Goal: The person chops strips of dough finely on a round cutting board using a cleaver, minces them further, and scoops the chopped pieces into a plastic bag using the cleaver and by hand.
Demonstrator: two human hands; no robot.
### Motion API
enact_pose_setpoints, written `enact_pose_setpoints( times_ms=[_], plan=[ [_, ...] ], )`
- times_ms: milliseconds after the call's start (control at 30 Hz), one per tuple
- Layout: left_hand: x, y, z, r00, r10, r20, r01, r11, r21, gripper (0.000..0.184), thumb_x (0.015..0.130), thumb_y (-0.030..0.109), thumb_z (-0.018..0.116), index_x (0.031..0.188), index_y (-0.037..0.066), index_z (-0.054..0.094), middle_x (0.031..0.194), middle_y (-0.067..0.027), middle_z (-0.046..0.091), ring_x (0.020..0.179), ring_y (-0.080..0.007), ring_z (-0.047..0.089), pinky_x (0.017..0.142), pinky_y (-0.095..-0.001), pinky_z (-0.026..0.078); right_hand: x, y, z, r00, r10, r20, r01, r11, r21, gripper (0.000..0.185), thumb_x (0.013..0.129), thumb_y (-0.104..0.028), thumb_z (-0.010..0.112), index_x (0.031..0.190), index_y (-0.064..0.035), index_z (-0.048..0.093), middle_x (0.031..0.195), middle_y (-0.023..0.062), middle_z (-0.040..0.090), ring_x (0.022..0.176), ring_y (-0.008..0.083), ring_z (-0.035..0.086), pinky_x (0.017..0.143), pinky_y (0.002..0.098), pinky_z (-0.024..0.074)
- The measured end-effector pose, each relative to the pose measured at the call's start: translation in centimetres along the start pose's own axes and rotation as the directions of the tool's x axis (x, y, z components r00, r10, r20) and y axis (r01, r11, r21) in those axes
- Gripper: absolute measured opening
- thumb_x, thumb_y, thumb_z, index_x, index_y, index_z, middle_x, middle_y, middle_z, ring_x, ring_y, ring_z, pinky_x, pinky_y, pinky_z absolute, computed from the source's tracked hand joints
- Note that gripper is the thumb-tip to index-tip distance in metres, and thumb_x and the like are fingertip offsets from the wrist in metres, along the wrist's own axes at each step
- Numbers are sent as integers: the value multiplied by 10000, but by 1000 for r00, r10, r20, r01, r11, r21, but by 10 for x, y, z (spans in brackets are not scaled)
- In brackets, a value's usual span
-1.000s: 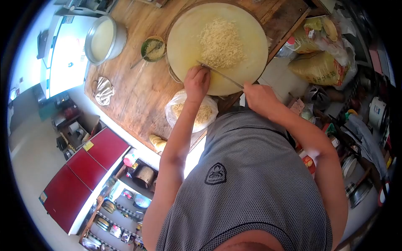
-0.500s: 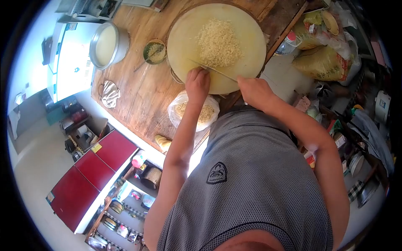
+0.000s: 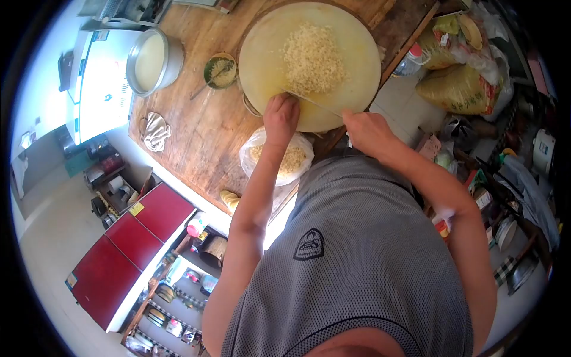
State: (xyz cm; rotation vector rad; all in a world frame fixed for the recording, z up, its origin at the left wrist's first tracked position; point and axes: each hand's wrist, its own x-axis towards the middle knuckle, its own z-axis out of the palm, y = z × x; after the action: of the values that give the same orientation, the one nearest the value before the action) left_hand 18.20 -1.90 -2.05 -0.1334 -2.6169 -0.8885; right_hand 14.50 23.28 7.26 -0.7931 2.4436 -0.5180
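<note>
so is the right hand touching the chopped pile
Apart. The head view shows a stretch of bare board between the right hand and the chopped pile.

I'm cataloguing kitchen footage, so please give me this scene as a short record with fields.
left hand: curled beside the blade; anything under its fingers is hidden
right hand: closed on the handle end of the knife
surface: round cutting board on a wooden table
on board: pile of pale chopped bits
nearby: plastic bag of pale bits, small bowl, metal pot, cloth
</note>
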Motion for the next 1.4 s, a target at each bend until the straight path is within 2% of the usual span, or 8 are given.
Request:
enact_pose_setpoints(
  times_ms=[167, 267, 467, 700, 900, 1067, 1167, 1400],
  plan=[
    [0, -2, 2, 1000, 21, -15, -21, 1000, 6, 131, 788, 20, 758, 910, 57, 728, 1023, -109, 684, 941, -329, 653, 818, -411, 538, -16, 10, -20, 997, 41, 62, -40, 999, -27, 107, 887, -58, 533, 975, 0, 552, 805, 259, 686, 790, 458, 691, 693, 559, 542],
    [-1, -1, 2, 1000, 10, -18, -11, 1000, -8, 133, 788, 17, 759, 911, 56, 726, 1019, -108, 685, 940, -328, 656, 816, -411, 539, -19, 7, -20, 1000, 0, -24, 1, 1000, 22, 85, 920, -75, 521, 938, 8, 533, 744, 240, 655, 745, 463, 655, 667, 553, 509],
    [-1, 1, 0, 1000, -19, 1, 19, 1000, -6, 131, 788, 14, 759, 907, 53, 722, 1013, -106, 683, 942, -324, 657, 808, -409, 538, -1, 3, 6, 1000, -6, -8, 6, 1000, 22, 110, 894, -59, 521, 979, 6, 545, 785, 249, 681, 771, 458, 686, 692, 559, 542],
    [-1, -1, 2, 1000, -3, -6, 3, 1000, 1, 133, 787, 21, 766, 907, 59, 723, 1019, -100, 689, 954, -315, 661, 818, -404, 541, -16, 5, -17, 1000, 28, 7, -29, 1000, 7, 113, 884, -58, 529, 975, 7, 548, 789, 251, 683, 778, 454, 691, 694, 553, 545],
    [2, -1, 2, 998, 47, -45, -46, 998, 30, 147, 774, 21, 775, 901, 48, 706, 1006, -98, 674, 932, -309, 660, 807, -397, 547, 1, 2, 2, 998, -39, -52, 43, 996, 78, 103, 885, -64, 533, 956, 4, 562, 782, 251, 685, 778, 451, 697, 688, 557, 549],
    [4, -11, -4, 994, 102, 44, -103, 994, 21, 127, 792, 25, 764, 902, 56, 708, 1004, -99, 671, 936, -309, 656, 801, -404, 547, -6, 15, -2, 1000, 25, 7, -26, 999, 28, 89, 900, -74, 528, 928, -1, 570, 756, 250, 681, 759, 454, 700, 677, 553, 555],
    [14, -20, -4, 993, 112, 44, -114, 993, 30, 114, 806, 33, 757, 906, 59, 710, 1006, -99, 671, 940, -309, 656, 800, -403, 547, -2, 22, -12, 997, 70, -43, -70, 997, 12, 90, 911, -78, 524, 921, 3, 561, 753, 255, 681, 749, 458, 696, 667, 556, 551],
    [12, -4, 4, 1000, 18, -4, -18, 998, 66, 143, 841, 32, 748, 982, 44, 730, 1054, -118, 709, 982, -328, 684, 853, -409, 567, -5, 15, -9, 991, 52, -119, -44, 996, 75, 91, 922, -89, 528, 917, 2, 534, 736, 266, 668, 740, 464, 690, 651, 564, 538]
  ],
)
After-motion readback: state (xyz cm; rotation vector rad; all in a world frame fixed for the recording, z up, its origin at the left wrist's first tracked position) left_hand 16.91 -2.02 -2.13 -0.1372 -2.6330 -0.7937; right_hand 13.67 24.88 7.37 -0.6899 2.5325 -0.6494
